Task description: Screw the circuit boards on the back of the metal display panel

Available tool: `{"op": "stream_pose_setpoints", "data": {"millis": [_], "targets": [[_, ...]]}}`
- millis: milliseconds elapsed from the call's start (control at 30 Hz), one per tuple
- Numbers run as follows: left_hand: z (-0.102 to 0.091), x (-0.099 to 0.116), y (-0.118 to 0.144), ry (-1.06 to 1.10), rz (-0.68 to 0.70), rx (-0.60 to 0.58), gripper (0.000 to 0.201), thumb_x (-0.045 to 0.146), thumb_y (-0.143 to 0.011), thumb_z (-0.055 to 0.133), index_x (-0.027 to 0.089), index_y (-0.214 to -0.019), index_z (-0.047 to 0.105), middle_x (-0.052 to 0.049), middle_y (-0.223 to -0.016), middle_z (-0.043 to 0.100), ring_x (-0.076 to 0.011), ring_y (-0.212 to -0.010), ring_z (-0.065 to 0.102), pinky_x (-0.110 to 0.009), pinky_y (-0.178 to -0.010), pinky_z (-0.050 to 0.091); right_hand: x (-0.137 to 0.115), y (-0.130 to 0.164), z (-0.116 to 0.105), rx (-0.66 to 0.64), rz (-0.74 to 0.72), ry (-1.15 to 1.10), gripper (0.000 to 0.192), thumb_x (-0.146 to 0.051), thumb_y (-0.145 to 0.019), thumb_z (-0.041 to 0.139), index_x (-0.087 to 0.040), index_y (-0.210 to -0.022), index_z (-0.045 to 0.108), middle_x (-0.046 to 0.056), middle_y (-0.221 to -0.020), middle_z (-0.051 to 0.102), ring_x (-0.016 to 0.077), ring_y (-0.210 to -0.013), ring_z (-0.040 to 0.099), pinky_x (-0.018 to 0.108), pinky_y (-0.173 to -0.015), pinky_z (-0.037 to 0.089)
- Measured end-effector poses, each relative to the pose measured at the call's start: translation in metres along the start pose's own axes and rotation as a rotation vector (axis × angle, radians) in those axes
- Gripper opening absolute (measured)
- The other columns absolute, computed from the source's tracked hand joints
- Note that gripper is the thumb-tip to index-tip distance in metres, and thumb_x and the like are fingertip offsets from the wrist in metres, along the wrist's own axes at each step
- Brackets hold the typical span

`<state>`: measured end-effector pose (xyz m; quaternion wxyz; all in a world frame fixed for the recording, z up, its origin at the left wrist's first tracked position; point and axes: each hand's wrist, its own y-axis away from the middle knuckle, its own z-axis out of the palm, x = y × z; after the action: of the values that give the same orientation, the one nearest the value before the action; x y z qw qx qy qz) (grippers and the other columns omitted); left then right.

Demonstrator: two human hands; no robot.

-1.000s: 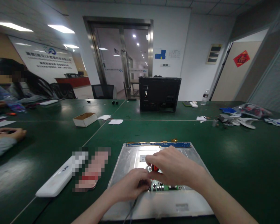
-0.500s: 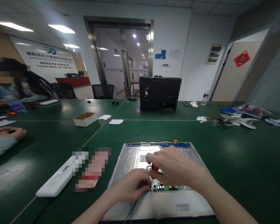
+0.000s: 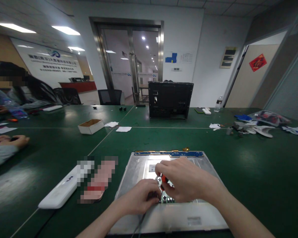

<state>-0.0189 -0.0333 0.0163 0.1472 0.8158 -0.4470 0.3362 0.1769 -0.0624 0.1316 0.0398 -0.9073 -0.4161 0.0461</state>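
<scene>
A flat silver display panel lies on the table before me, with a blue circuit strip along its far edge. On its middle sits a small green circuit board, partly covered by my hands. My right hand is closed around a screwdriver with a red and black handle; its tip is hidden. My left hand rests at the board's left side, fingertips pinched together. What they grip is hidden. A thin dark cable runs from beneath that hand toward me.
Left of the panel lie a white power bank marked 5 and a pink phone, partly blurred. Farther off are an open cardboard box and a black monitor housing. At far left, another person's hands rest on the table.
My right hand has turned slightly about the screwdriver, its lower fingers shifting down and covering more of the circuit board. My left hand stays in place.
</scene>
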Motion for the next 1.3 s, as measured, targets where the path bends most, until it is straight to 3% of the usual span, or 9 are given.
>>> {"op": "stream_pose_setpoints", "data": {"millis": [233,567,733,933,1100,1300], "targets": [[-0.0018,0.0027,0.0012,-0.01,-0.004,0.017,0.015,0.01,-0.077,0.056,0.017,-0.088,0.063,-0.002,-0.088,0.065,-0.0178,-0.081,0.058,-0.026,-0.072,0.044,-0.0001,-0.0025,0.0015,0.007,0.036,-0.002,0.018,-0.036,-0.087,0.051,-0.019,-0.088,0.055,0.003,-0.077,0.067,0.0151,-0.062,0.056,0.028,-0.05,0.019],[-0.0013,0.0036,-0.0003,-0.031,0.016,0.03,0.011,0.011,-0.077,0.058,0.017,-0.084,0.064,-0.003,-0.087,0.066,-0.0187,-0.081,0.059,-0.026,-0.071,0.043,0.0,0.0002,-0.0003,0.007,-0.012,-0.004,0.011,-0.024,-0.08,0.052,-0.018,-0.089,0.053,0.003,-0.082,0.065,0.0145,-0.064,0.054,0.028,-0.049,0.019],[-0.0024,0.0041,0.0009,-0.012,0.003,0.026,0.017,0.015,-0.08,0.057,0.019,-0.096,0.061,-0.002,-0.089,0.064,-0.0168,-0.077,0.058,-0.025,-0.066,0.043,-0.0002,-0.0026,0.0024,0.003,0.023,0.012,0.015,-0.034,-0.086,0.053,-0.019,-0.085,0.056,0.002,-0.076,0.066,0.0134,-0.062,0.055,0.028,-0.05,0.016],[-0.0001,-0.0011,-0.0002,-0.034,0.02,0.025,0.004,0.017,-0.081,0.057,0.018,-0.082,0.061,-0.001,-0.083,0.063,-0.0166,-0.077,0.056,-0.024,-0.066,0.041,-0.001,0.0009,-0.0017,-0.01,-0.021,-0.017,0.015,-0.03,-0.081,0.054,-0.018,-0.089,0.054,0.003,-0.083,0.064,0.0142,-0.064,0.055,0.027,-0.048,0.02],[0.0008,0.0,-0.0001,-0.004,0.014,0.028,0.011,0.01,-0.077,0.057,0.017,-0.083,0.063,-0.001,-0.084,0.064,-0.0171,-0.079,0.057,-0.024,-0.068,0.042,-0.0011,0.0009,-0.0009,0.026,-0.023,-0.008,0.012,-0.024,-0.078,0.053,-0.018,-0.089,0.053,0.003,-0.082,0.065,0.0146,-0.063,0.055,0.028,-0.048,0.019],[-0.0019,0.0032,0.001,0.004,-0.016,0.017,0.025,0.008,-0.075,0.055,0.019,-0.096,0.062,-0.001,-0.088,0.065,-0.0175,-0.079,0.058,-0.025,-0.07,0.044,-0.001,-0.0031,0.0011,0.011,0.017,0.032,0.015,-0.034,-0.086,0.055,-0.019,-0.088,0.055,0.002,-0.077,0.067,0.0149,-0.063,0.058,0.028,-0.049,0.016]]}}
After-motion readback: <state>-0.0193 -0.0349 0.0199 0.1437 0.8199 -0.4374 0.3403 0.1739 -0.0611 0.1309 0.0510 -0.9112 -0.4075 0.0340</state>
